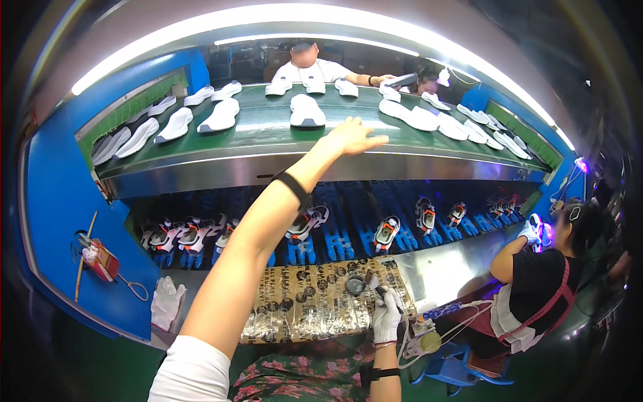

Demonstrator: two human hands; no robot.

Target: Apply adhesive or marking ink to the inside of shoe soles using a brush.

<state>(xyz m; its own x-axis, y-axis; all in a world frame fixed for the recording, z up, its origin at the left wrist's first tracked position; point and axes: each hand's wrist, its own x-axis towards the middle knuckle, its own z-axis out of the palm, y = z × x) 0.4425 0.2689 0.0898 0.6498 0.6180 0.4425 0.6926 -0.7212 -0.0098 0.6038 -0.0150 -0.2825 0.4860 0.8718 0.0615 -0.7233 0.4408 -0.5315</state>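
My left hand is bare, with its fingers spread and nothing in them. It is over the near edge of the upper green conveyor belt, between a white shoe sole with a dark end and a long white sole farther right. In a white glove, my right hand is closed round what looks like a small brush. A round dark dish sits beside the brush on a work surface wrapped in printed brown tape.
Several shoe uppers, among them one orange and white, ride a lower conveyor. A white glove lies left. One person handles a sole across the belt; another sits at right by a blue stool.
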